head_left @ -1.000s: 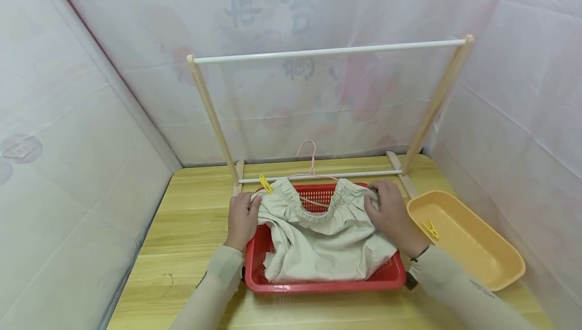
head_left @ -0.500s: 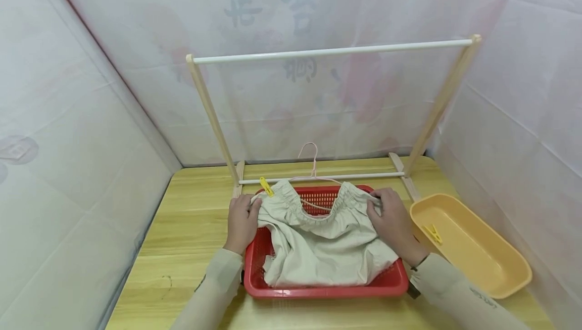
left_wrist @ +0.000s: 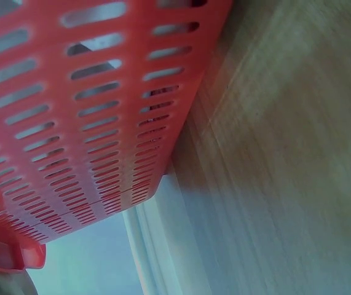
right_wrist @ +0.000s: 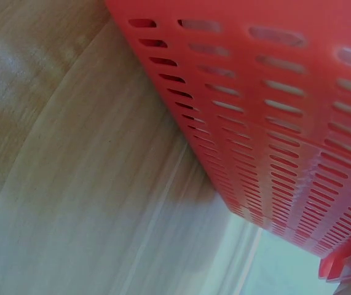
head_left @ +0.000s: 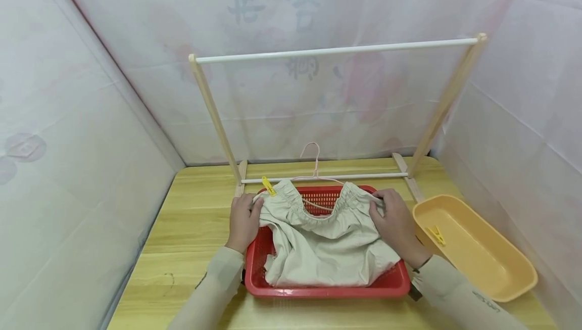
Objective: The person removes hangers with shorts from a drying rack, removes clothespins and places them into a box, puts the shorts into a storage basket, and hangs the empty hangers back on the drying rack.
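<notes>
Pale beige elastic-waist pants (head_left: 327, 254) lie bunched in a red slotted basket (head_left: 327, 292), their gathered waistband toward the back. My left hand (head_left: 243, 221) grips the left corner of the waistband, thumb on the near side. At the right corner my right hand (head_left: 396, 224) pinches the cloth between thumb and fingers. A pink hanger (head_left: 316, 160) stands with its hook up behind the waistband; part of its lower wire shows in the opening. A yellow clothespin (head_left: 269, 186) sits on the waistband near my left hand. Both wrist views show only the basket's slotted sides (left_wrist: 95, 110) (right_wrist: 280, 147), not the fingers.
A wooden rack with a white top rail (head_left: 336, 51) and a low white bar (head_left: 364, 176) stands behind the basket. On the right, a yellow tray (head_left: 491, 264) holds another yellow clothespin (head_left: 436, 235). Fabric walls enclose the wooden table (head_left: 191, 239).
The head view has shifted slightly. Both hands keep their hold on the pants, and the hanger and clothespin show no clear movement relative to the pants.
</notes>
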{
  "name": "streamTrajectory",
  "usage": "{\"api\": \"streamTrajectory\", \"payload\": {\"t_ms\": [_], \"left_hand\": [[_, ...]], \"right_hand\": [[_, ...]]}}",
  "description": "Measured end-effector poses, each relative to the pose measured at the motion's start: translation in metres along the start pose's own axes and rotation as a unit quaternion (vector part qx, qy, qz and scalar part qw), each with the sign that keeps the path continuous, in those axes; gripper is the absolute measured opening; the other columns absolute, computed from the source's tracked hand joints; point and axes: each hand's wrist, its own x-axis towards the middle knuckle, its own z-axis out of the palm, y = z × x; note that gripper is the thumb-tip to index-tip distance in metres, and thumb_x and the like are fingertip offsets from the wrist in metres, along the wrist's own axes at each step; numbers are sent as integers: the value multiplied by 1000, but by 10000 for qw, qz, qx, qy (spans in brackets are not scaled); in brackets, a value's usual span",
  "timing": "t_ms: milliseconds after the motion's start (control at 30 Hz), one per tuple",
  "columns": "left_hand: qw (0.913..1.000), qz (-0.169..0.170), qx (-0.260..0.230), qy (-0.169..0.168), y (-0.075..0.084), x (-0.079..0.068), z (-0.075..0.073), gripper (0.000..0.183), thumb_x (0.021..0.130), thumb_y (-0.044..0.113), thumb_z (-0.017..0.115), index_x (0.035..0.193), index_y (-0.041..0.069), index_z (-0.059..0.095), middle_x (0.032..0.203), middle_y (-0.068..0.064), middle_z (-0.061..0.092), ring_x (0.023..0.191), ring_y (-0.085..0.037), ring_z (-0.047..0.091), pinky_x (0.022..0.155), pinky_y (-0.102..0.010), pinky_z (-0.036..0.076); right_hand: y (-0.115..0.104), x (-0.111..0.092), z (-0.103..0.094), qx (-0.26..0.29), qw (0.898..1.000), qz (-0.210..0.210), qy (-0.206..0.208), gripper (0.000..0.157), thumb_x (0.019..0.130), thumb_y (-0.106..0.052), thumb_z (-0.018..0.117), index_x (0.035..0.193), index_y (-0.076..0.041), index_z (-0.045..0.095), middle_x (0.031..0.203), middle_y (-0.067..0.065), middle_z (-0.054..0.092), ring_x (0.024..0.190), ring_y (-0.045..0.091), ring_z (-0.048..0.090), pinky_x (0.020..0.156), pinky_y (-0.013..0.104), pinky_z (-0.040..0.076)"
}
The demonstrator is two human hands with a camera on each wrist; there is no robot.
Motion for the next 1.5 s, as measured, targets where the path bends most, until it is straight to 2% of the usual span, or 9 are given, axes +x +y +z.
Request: {"api": "streamTrajectory", "payload": {"t_ms": [333,567,733,900,1067,1200,1333,1400,1500], "left_hand": [[9999,-42,93,-98,2,3,1,26,108,27,58,108,6,72,102,-10,71,96,-30,55,87,-44,43],[9992,-297,132,-237,3,5,5,25,108,28,57,110,7,72,105,-9,71,96,-29,52,84,-44,44],[9996,-164,101,-216,2,9,11,26,108,28,57,111,7,72,107,-10,71,97,-29,53,87,-44,44],[9998,18,11,-205,1,16,18,27,108,28,56,109,6,71,103,-8,70,94,-28,53,84,-42,43],[9999,41,-74,-151,1,19,23,25,108,27,58,106,6,72,97,-9,68,90,-29,52,84,-43,42],[9999,63,-59,74,1,20,24,24,106,26,62,109,6,76,102,-12,66,101,-36,52,91,-50,41],[9994,47,66,335,-1,20,21,25,104,29,64,108,7,76,113,-15,61,112,-42,45,100,-58,33],[9994,-3,74,348,-2,21,18,25,104,29,64,108,7,76,112,-15,61,111,-42,46,99,-58,33],[9997,-112,42,227,-4,24,15,26,105,29,63,111,8,75,107,-14,64,104,-38,50,93,-53,40]], "right_hand": [[1,-1,1,70,9999,83,-32,22,94,-4,64,114,5,63,104,18,63,96,35,61,81,54,50],[11,-2,2,37,10000,-31,-12,22,94,-5,64,115,3,64,103,17,64,94,33,60,78,51,49],[18,1,0,64,9998,-165,-52,21,95,-6,63,114,4,64,103,18,63,93,34,60,78,50,49],[25,11,-7,197,9989,-135,-415,21,98,-7,61,115,5,62,108,20,62,102,36,58,86,54,47],[22,30,-29,231,9976,-111,-637,26,97,-9,64,117,7,63,111,24,63,105,41,57,89,57,45],[5,56,-50,-7,9967,-569,-584,23,93,-4,67,114,6,65,114,27,63,113,46,57,90,61,47],[-34,88,-53,-37,9921,-1090,-622,22,91,-1,69,112,3,67,115,23,64,117,45,55,94,61,45],[-59,102,-44,5,9883,-1242,-884,24,92,-4,70,115,2,66,114,19,64,111,39,57,95,57,46],[-98,120,-26,3,9782,-1384,-1549,29,94,-9,70,121,0,65,120,17,65,114,37,59,99,54,47]]}}
